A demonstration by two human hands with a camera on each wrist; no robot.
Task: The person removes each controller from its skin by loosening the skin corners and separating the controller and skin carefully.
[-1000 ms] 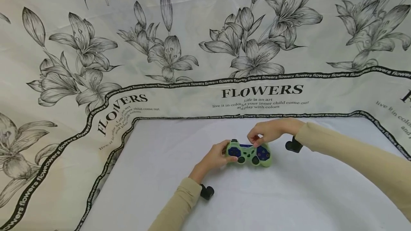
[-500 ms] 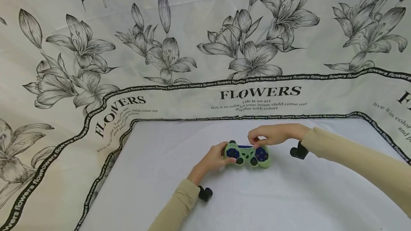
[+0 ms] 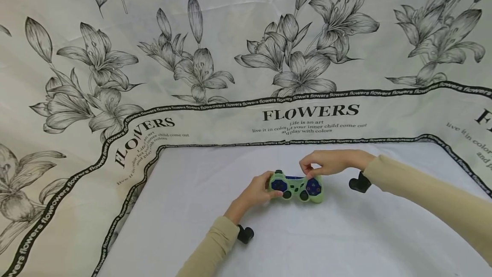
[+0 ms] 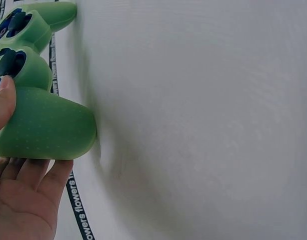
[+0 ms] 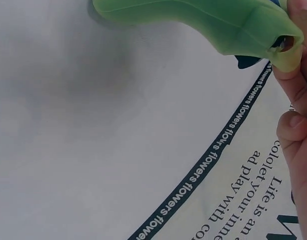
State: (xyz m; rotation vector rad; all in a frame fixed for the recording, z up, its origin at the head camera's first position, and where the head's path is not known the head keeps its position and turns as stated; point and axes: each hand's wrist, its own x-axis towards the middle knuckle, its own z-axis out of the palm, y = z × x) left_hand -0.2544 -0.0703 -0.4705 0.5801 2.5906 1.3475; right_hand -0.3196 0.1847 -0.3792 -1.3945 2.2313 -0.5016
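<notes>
Left grip [image 3: 254, 191] holds the green controller [image 3: 295, 188], right grip [image 3: 322, 163] its far edge.

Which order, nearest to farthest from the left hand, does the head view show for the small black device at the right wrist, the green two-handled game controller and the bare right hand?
1. Green game controller, in the left hand.
2. Right hand, at the controller's top.
3. Black device, farthest right.

Flower-printed backdrop [image 3: 230, 29], black lettered border [image 3: 230, 104], white surface [image 3: 192, 191]
</notes>
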